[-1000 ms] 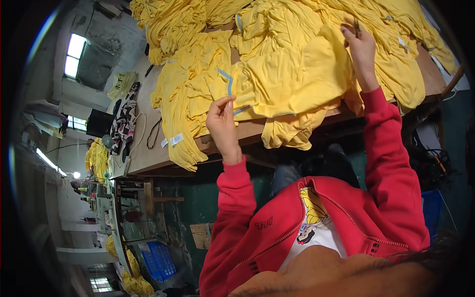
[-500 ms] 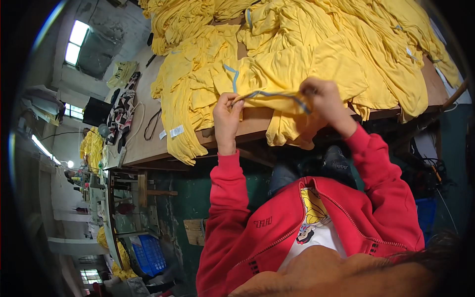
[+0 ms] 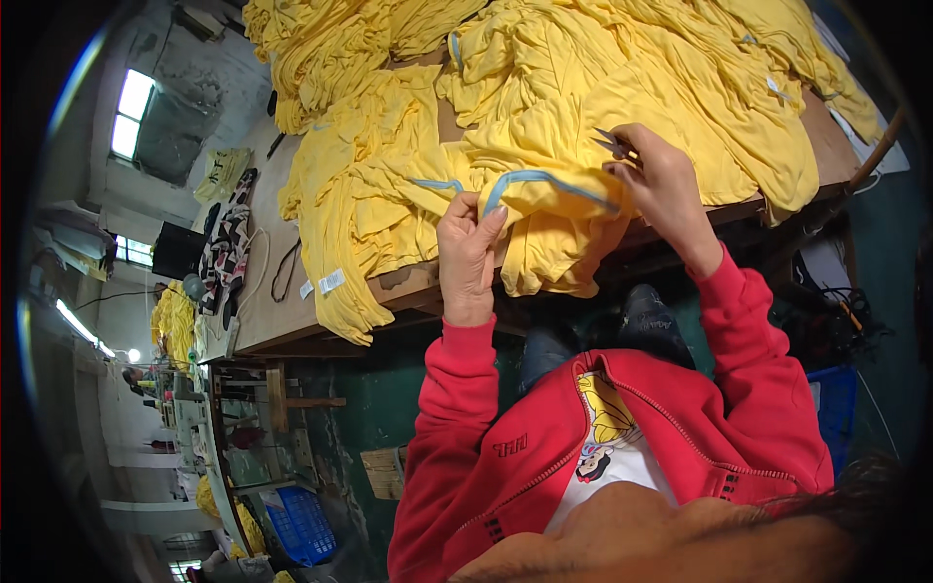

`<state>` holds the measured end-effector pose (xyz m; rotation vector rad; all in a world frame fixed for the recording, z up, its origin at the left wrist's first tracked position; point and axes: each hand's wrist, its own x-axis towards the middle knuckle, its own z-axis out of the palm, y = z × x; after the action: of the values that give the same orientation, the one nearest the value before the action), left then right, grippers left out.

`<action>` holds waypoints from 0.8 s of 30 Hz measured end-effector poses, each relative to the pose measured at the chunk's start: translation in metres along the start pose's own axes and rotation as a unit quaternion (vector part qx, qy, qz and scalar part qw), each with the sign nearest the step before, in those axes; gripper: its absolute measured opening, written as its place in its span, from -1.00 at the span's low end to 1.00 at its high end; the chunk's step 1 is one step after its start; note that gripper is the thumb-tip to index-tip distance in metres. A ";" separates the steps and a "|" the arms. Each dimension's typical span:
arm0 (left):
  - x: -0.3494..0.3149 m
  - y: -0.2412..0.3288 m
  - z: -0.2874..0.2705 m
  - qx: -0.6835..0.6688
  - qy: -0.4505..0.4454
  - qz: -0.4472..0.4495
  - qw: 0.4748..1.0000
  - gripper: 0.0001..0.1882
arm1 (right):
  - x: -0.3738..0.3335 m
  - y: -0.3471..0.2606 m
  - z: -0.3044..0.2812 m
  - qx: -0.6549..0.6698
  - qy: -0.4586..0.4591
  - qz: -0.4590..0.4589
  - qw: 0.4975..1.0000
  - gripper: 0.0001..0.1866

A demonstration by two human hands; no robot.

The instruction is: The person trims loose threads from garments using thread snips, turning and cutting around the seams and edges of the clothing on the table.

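Note:
A yellow knit garment (image 3: 569, 248) hangs partly over the near edge of the table, a blue-grey tape (image 3: 530, 177) running along its edge. My left hand (image 3: 468, 255) is closed on this garment beside the tape, thumb on top. In my right hand (image 3: 669, 189) is a small pair of dark-bladed thread snips (image 3: 609, 143), the points directed up and left over the cloth. The fingers of that hand are close to the tape's right end; whether they also pinch the fabric I cannot tell.
Heaped yellow garments (image 3: 544, 58) cover much of the wooden table (image 3: 258, 311). White labels (image 3: 331, 281) show on one sleeve. A patterned cloth (image 3: 225, 243) lies at the table's left. Blue plastic baskets (image 3: 299, 525) stand below at the left and right.
The snips now show clearly, with their points up, and my right hand has moved slightly up and right. My left hand has shifted right and lower, and the tape now arches between the hands.

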<state>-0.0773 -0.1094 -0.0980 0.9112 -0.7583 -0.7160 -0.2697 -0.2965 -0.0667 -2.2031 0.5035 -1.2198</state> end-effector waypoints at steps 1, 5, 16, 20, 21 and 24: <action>0.000 0.000 0.016 -0.002 0.065 0.006 0.998 -0.73 | -0.006 -0.009 -0.001 0.037 -0.004 0.008 0.999 -0.63; -0.002 0.000 0.032 -0.063 0.137 -0.008 0.989 -0.72 | -0.033 -0.045 0.002 0.182 -0.141 0.065 0.971 -0.64; -0.013 0.001 0.040 -0.138 0.100 -0.097 0.981 -0.79 | -0.048 -0.041 0.044 0.171 -0.011 -0.002 0.985 -0.63; -0.013 -0.004 0.037 -0.212 0.114 -0.145 0.960 -0.70 | -0.048 -0.041 0.044 0.152 0.001 -0.016 0.988 -0.63; -0.013 -0.005 0.040 -0.213 0.113 -0.146 0.960 -0.70 | -0.048 -0.041 0.043 0.150 0.002 -0.016 0.989 -0.63; -0.014 -0.005 0.047 -0.225 0.124 -0.153 0.954 -0.67 | -0.049 -0.039 0.044 0.127 0.010 -0.028 0.991 -0.64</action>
<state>-0.1241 -0.1193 -0.0869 0.6846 -0.2127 -0.9776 -0.2553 -0.2259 -0.0914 -2.0020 0.2775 -1.2606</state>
